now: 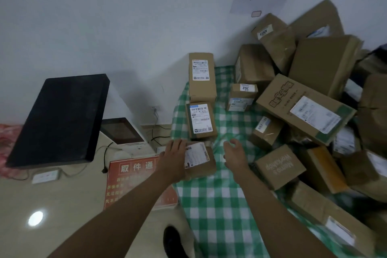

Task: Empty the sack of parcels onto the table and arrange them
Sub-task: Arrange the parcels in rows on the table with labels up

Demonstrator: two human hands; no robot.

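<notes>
Left hand (174, 158): fingers straight and spread, laid flat over the left end of a small brown parcel (200, 160) at the left edge of the table (217, 205). Palm and fingers touch its top and left side; white label faces up, just right of the fingertips. Whether the thumb curls under the box cannot be told.

Right hand (234, 153): just right of that parcel, apart from it, hovering over the green-and-white checked cloth. Fingers loosely curled, holding nothing.

Beyond the left hand, two more labelled parcels stand in a line along the table's left edge: the middle parcel (201, 120) just past the small one, the far parcel (202, 76) beyond it, near the wall.

Right of the right hand: a loose heap of brown boxes, tilted and overlapping. Nearest is a "Workshop" box (279, 166), near the wrist. Above it a long printed carton (305, 108) lies slanted across smaller boxes. A little box marked 302 (243, 97) sits beyond the right hand, between the line and the heap.

Left of the left hand, off the table: a red notice board (134, 176), a white terminal (123, 134), a black screen (60, 119).
</notes>
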